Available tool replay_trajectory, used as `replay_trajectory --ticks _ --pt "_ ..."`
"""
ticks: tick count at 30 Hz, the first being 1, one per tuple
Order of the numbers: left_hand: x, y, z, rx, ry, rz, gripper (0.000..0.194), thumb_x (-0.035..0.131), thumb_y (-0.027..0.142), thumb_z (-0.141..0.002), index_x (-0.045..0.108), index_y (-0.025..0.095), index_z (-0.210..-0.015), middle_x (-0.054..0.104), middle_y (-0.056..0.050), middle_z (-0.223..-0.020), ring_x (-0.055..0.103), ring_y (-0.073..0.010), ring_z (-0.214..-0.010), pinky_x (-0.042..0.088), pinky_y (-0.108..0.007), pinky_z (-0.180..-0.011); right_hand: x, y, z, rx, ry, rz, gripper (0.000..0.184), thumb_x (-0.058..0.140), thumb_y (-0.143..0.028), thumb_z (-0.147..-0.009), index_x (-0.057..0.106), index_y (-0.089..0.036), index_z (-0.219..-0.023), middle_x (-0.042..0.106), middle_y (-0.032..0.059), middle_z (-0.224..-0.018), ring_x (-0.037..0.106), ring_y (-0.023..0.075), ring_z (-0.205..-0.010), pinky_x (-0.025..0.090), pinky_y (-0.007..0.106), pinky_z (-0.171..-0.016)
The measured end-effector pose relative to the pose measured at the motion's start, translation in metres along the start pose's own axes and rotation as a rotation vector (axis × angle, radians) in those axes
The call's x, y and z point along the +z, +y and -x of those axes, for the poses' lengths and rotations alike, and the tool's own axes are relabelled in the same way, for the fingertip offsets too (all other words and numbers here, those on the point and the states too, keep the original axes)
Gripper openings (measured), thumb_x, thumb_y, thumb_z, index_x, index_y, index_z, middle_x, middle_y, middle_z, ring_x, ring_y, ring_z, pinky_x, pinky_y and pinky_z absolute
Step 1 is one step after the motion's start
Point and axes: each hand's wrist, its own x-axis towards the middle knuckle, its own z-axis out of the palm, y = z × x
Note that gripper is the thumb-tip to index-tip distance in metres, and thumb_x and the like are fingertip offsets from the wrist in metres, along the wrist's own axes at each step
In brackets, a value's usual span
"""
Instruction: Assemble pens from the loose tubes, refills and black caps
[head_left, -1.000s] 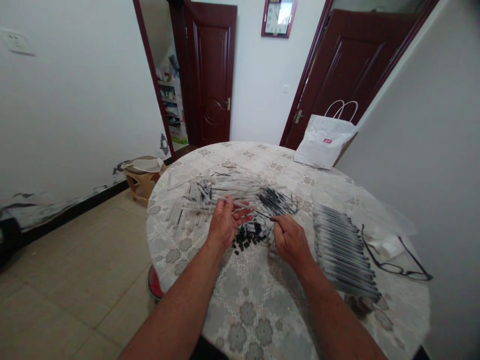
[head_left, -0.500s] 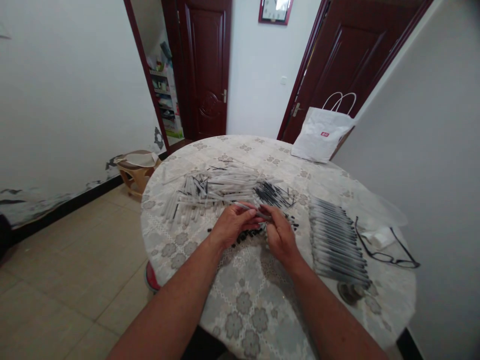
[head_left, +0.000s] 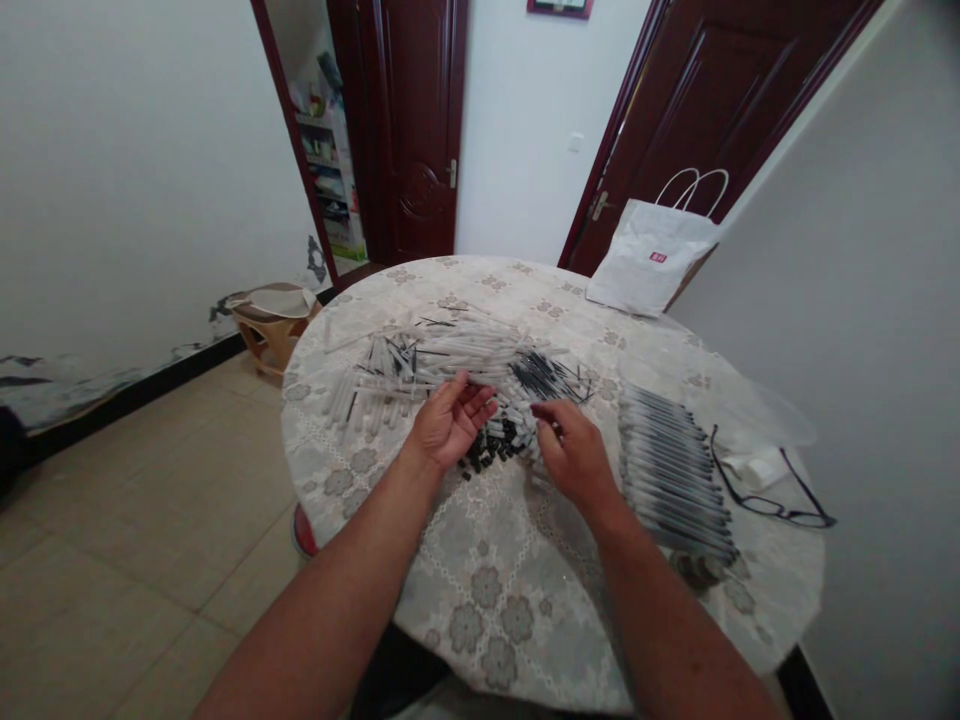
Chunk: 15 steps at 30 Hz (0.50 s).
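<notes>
My left hand (head_left: 450, 425) is palm up, its thumb closed over a pale pen barrel that is hard to make out against the pile behind it; the other fingers are loosely curled. My right hand (head_left: 574, 450) is pinched at the fingertips; what lies in the pinch is too small to tell. Between the hands are small black parts (head_left: 487, 448) and small whitish parts (head_left: 516, 408). Beyond them lie a heap of whitish pen barrels (head_left: 465, 350) and a bundle of dark refills (head_left: 544, 376).
At right a row of grey pens (head_left: 675, 470) lies side by side. Beside it are black-framed glasses (head_left: 780, 512) and a roll of clear tape (head_left: 697, 570). A white paper bag (head_left: 649, 255) stands at the back of the round table (head_left: 487, 590). A stool (head_left: 270, 325) is at left.
My hands came together on the pen barrel, then moved apart. The dark refill earlier at my right fingertips no longer shows there. The view has shifted slightly.
</notes>
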Motion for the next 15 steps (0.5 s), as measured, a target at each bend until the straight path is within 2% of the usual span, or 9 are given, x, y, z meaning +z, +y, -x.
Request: replay_trajectory --ticks 2,7,11,15 --pt "0.000 0.002 -0.002 0.013 0.034 0.032 0.012 0.066 0.027 -0.094 0.062 0.016 -0.089 0.074 -0.002 -0.077 0.074 -0.0153 -0.073 0.062 -0.031 -0.075 -0.001 0.004 0.001 -0.061 -0.131 0.240 0.020 0.050 -0.020 -0.094 0.069 -0.019 -0.103 0.069 0.0100 -0.100 0.064 0.0228 -0.099 0.048 0.035 -0.089" --pt "-0.001 -0.002 -0.003 0.068 0.007 -0.027 0.017 0.070 0.030 -0.091 0.059 0.017 -0.091 0.075 -0.004 -0.081 0.076 -0.0203 -0.080 0.062 -0.038 -0.078 0.007 0.000 0.007 -0.055 -0.392 0.537 0.013 0.059 -0.022 -0.092 0.070 -0.022 -0.099 0.068 0.0069 -0.096 0.064 0.0200 -0.087 0.044 0.027 -0.072" --pt "0.000 -0.005 -0.002 0.137 -0.013 -0.094 0.025 0.074 0.034 -0.087 0.053 0.019 -0.090 0.074 -0.003 -0.083 0.077 -0.0245 -0.086 0.061 -0.045 -0.083 0.017 -0.010 0.010 -0.087 -0.440 0.612 0.010 0.063 -0.028 -0.092 0.071 -0.024 -0.097 0.067 0.0066 -0.095 0.065 0.0197 -0.085 0.041 0.027 -0.066" --pt "0.003 -0.006 0.000 0.153 -0.025 -0.139 0.033 0.077 0.036 -0.083 0.050 0.021 -0.092 0.072 -0.001 -0.083 0.077 -0.0255 -0.088 0.060 -0.048 -0.086 0.027 -0.015 0.012 -0.101 -0.425 0.686 0.011 0.060 -0.025 -0.093 0.070 -0.023 -0.089 0.066 0.0080 -0.092 0.065 0.0199 -0.081 0.042 0.028 -0.064"
